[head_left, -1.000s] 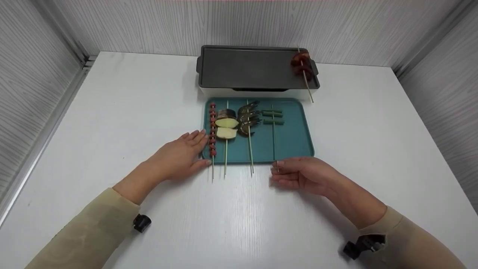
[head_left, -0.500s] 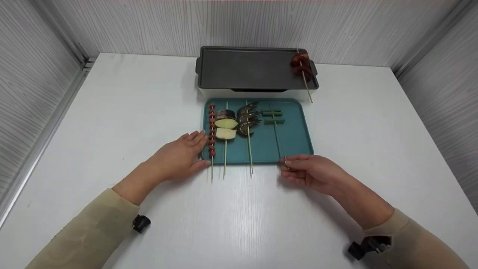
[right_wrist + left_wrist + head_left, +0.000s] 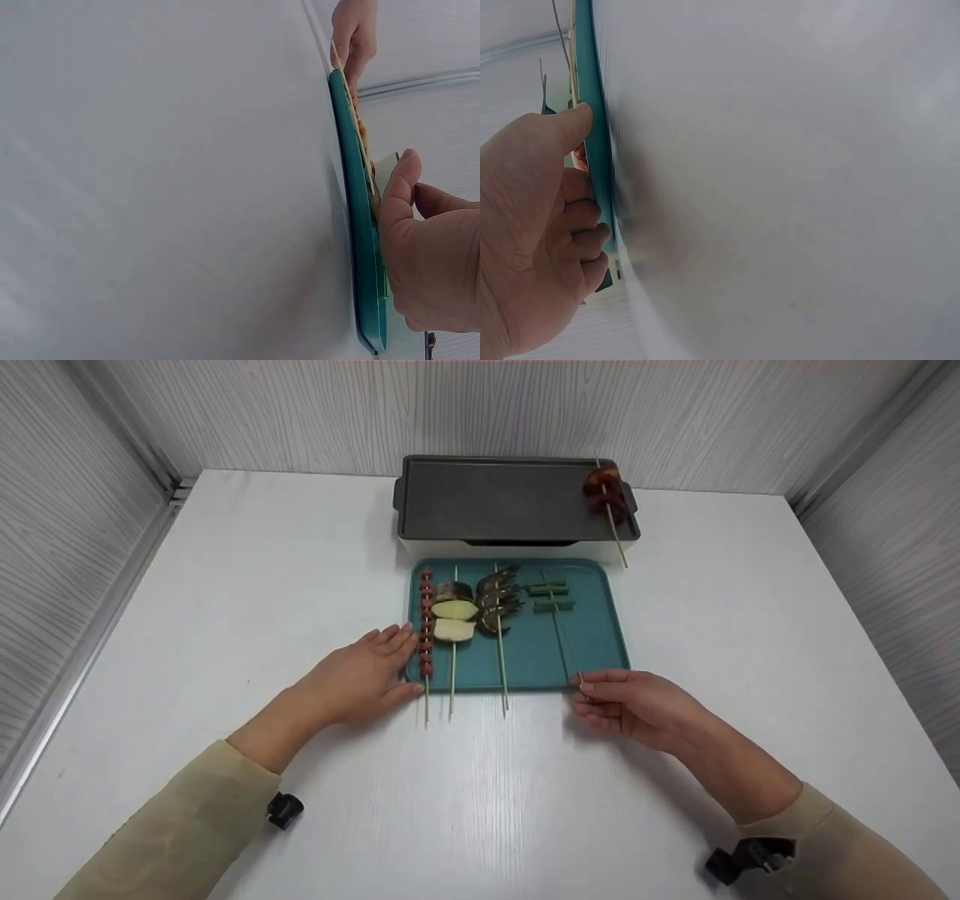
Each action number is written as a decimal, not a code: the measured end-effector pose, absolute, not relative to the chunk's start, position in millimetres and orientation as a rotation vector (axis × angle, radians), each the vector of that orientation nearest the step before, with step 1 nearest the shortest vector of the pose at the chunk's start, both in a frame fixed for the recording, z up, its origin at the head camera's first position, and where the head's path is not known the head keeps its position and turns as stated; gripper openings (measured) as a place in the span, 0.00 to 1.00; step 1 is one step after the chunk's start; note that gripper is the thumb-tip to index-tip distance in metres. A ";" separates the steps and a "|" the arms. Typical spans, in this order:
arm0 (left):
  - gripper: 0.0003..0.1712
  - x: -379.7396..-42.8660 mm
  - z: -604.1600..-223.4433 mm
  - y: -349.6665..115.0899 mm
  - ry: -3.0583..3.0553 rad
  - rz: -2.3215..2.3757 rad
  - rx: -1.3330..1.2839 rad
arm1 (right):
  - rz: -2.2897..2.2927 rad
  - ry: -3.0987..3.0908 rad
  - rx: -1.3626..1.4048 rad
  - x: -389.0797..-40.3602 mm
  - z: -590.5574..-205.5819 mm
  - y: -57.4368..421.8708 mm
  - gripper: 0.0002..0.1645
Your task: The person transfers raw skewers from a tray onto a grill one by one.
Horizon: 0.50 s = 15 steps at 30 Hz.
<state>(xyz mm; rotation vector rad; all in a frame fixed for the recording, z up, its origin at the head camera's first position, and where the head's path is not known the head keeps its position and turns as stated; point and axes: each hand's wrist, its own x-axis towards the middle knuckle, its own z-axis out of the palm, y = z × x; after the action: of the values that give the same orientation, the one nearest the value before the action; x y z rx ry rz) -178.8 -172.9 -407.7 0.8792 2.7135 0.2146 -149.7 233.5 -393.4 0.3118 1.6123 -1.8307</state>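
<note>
My right hand (image 3: 630, 701) pinches the lower end of a thin skewer (image 3: 553, 606) threaded with short green vegetable stalks, at the front right of a teal tray (image 3: 536, 660). The stalks lie over the tray's right half. My left hand (image 3: 356, 671) rests against the tray's left side, fingers extended along the rim and thumb at the front corner. Beside it lies a skewer of small red pieces (image 3: 427, 645). To the right come a skewer of thick pale and dark-skinned slices (image 3: 454, 619) and a skewer of shrimp (image 3: 496, 600), their sticks jutting past the front rim.
Behind the tray stands a dark flat grill plate (image 3: 495, 499) on a white base. A skewer of dark red pieces (image 3: 604, 495) lies at its right end, the stick hanging over the front edge. White table surface (image 3: 480, 802) surrounds everything, with grained walls behind and beside it.
My right hand has shifted to the right, swinging the lower end of the green-stalk skewer with it so it now slants. The left hand stays at the tray's side.
</note>
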 end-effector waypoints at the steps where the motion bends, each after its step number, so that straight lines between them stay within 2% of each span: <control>1: 0.46 -178.7 -408.0 -173.0 2.713 0.215 0.880 | -1.832 1.612 0.313 -149.2 -393.3 234.1 0.28; 15: 0.46 -179.5 -408.9 -173.9 2.709 0.215 0.889 | -1.843 1.608 0.309 -143.5 -384.8 243.7 0.32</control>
<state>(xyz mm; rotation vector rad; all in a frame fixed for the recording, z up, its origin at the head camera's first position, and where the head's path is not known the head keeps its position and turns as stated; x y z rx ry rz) -179.5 -173.9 -408.9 0.8892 2.7092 0.2145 -143.5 243.7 -384.8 0.3086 1.6080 -1.8433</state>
